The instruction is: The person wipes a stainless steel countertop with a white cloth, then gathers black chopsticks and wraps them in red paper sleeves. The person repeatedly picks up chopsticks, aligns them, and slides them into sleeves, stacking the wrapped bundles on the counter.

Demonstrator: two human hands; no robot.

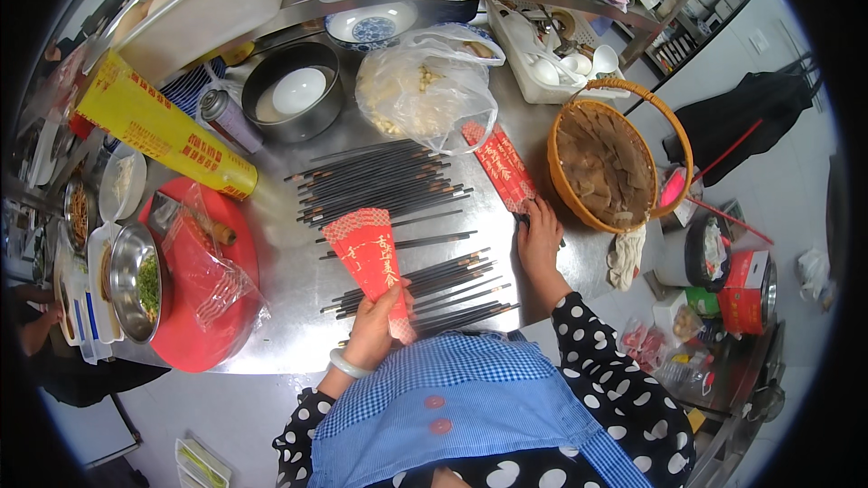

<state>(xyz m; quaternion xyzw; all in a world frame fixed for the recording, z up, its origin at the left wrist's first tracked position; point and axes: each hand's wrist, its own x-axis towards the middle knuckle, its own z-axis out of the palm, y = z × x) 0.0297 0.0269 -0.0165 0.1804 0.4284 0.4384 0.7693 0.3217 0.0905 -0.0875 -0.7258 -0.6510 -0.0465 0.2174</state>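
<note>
My left hand [373, 325] holds a fanned bunch of red paper chopstick sleeves [369, 254] with printed writing, thumb on top. Beneath and beyond that fan, many black chopsticks [380, 176] lie side by side on the steel table. A nearer group of black chopsticks [447, 281] lies spread out to the right of my left hand. My right hand [540, 236] touches the lower end of a stack of red sleeves [500, 166] at the right. Dark ends show beside its fingers; whether it grips anything is hidden.
A wicker basket [555, 169] of brown pieces stands beyond my right hand. At the back are a plastic bag [424, 91] and a dark pot [288, 125]. A red board [230, 312], a steel bowl [122, 285] and a yellow roll [169, 125] are left. Another person's hand [49, 317] shows far left.
</note>
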